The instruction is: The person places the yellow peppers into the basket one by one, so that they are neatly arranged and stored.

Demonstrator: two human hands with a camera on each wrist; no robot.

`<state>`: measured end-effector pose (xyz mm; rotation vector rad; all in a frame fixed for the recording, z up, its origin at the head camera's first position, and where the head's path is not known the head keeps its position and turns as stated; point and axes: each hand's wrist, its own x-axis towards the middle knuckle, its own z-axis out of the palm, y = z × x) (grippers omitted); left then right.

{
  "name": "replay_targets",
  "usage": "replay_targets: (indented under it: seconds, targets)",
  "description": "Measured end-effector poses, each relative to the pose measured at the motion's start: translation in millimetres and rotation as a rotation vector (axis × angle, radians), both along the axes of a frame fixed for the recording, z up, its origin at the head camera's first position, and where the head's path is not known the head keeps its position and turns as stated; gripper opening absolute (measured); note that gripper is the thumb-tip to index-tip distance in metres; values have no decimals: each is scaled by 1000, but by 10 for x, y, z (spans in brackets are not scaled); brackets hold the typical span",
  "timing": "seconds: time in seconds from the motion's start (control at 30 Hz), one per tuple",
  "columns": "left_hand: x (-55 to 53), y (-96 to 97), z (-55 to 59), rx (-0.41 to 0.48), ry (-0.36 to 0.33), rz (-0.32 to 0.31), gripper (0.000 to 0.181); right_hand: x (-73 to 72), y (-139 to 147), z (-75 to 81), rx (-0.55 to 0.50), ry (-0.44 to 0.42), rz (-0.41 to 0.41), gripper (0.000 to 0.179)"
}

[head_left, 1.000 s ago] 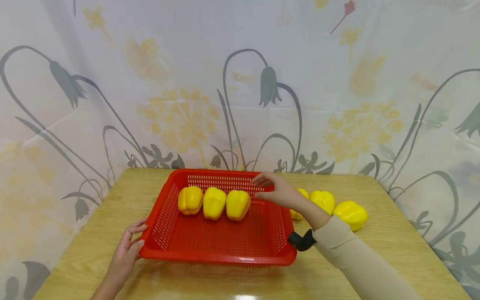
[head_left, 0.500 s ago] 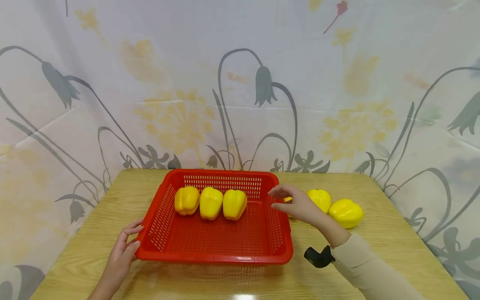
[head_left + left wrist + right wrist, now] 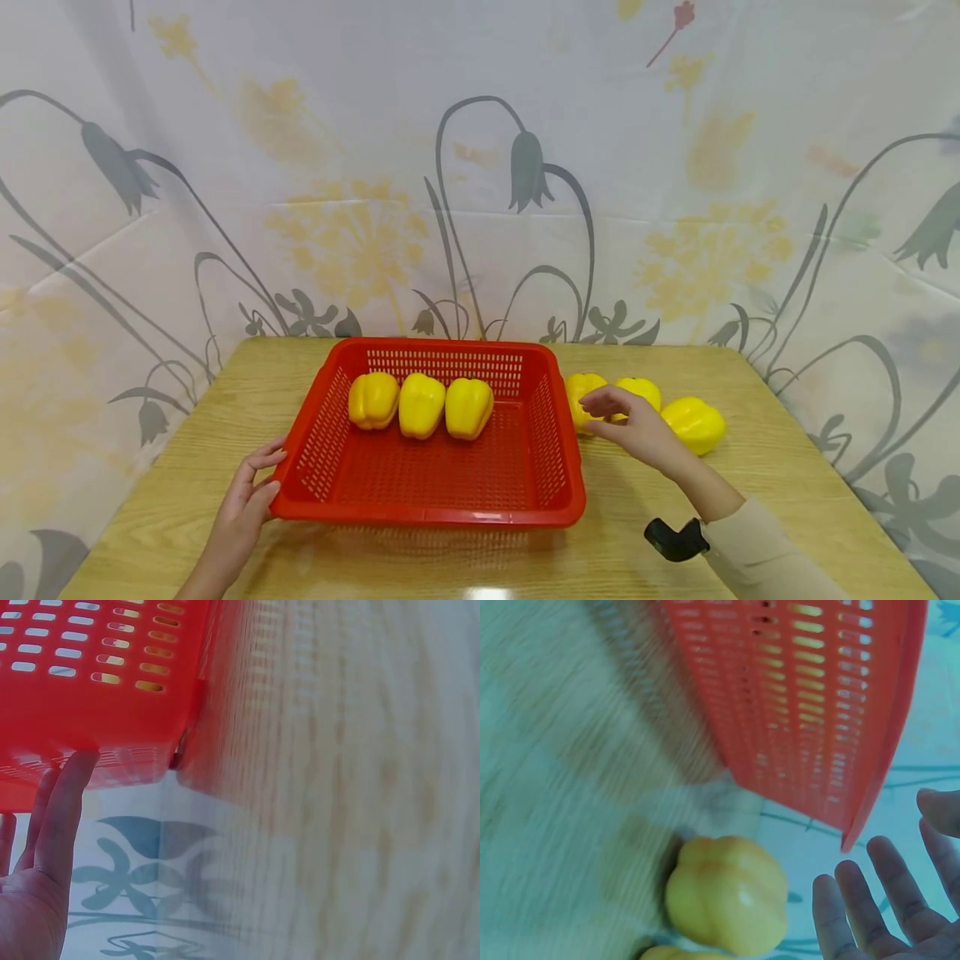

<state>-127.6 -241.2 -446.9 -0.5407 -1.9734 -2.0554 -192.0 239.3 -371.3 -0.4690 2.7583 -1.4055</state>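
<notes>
A red plastic basket [image 3: 457, 500] has three yellow bell peppers lying in a row inside: a left one [image 3: 373, 401], a middle one [image 3: 422, 407] and a right one [image 3: 469, 409]. My left hand [image 3: 238, 508] touches the basket's left side near the front corner; in the left wrist view its fingers [image 3: 64, 817] reach up straight to the outer wall. My right hand [image 3: 637, 429] is spread in the air, holding nothing, just right of the basket. It overlaps the nearest loose pepper [image 3: 581, 398]; the right wrist view shows a pepper [image 3: 727, 895] beside the fingers.
Behind the right hand are two more yellow peppers, one at the back [image 3: 637, 390] and one farther right [image 3: 695, 424]. Everything stands on a wooden table [image 3: 225, 400], with a flower-patterned cloth [image 3: 480, 250] hanging behind. A black device [image 3: 677, 540] is at the right cuff.
My right hand has moved right and down, from over the basket's back right corner to beside the loose peppers. My left hand stays at the basket's side; the view has shifted slightly.
</notes>
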Motion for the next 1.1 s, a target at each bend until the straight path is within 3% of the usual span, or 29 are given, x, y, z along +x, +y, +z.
replay_targets:
  seconds: [0.37, 0.77, 1.1]
  targets:
    - [6, -10, 7, -5, 8, -6, 30, 64, 281, -199, 14, 48, -91, 24]
    - [4, -6, 9, -10, -8, 5, 30, 133, 563, -260, 92, 122, -173, 23]
    - [2, 1, 15, -8, -10, 10, 29, 167, 739, -256, 226, 324, -257, 21]
